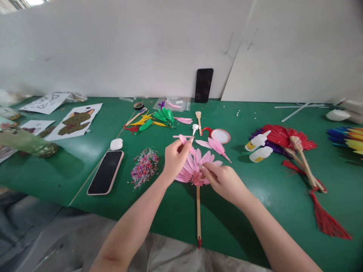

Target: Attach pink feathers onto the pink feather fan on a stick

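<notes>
A pink feather fan (pixel 195 168) on a long wooden handle (pixel 198 211) lies on the green table (pixel 255 196) in front of me. My left hand (pixel 175 156) pinches a single pink feather (pixel 183 139) at the fan's upper left edge. My right hand (pixel 224 179) is closed on the fan's base, where the feathers meet the handle. Loose pink feathers (pixel 216 145) lie just beyond the fan.
A phone (pixel 106 172) and white case (pixel 116 144) lie left, beside a confetti pile (pixel 145 166). Green and yellow feathers (pixel 159 119), a round lid (pixel 221 135), two glue bottles (pixel 259 147), a red fan (pixel 286 138) and a propped phone (pixel 203 85) surround the work.
</notes>
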### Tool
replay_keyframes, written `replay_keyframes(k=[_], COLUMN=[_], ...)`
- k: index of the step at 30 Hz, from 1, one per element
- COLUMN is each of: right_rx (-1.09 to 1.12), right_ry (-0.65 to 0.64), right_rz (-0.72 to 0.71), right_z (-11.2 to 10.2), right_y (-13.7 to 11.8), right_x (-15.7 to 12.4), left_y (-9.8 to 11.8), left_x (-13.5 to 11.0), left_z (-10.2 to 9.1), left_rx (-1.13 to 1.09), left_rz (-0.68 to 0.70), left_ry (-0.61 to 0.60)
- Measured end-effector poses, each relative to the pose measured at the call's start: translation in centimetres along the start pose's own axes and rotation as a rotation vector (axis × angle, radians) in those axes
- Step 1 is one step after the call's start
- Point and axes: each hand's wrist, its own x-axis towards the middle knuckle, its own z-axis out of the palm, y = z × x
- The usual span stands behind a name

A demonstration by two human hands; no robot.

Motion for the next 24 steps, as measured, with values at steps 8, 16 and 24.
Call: replay_keyframes(k=[8,16,24], right_rx=[0.056,0.708,0.913], right_ry=[-0.016,-0.13,0.384], right_rz=[0.009,-0.005,0.274], right_z=[0.0,-0.5,-2.0], right_y=[-0.3,-1.5,-0.9], right_x=[0.0,-0.1,-0.1], left_y=[-0.1,-0.5,-0.7], left_x=[0.1,0.2,0.9], left_z=[-0.1,-0.1,-0.5], left_rx=[0.018,-0.016,-0.062], left_rz=[-0.002,-0.045,-0.078], left_ry=[0.004,-0.002,-0.162])
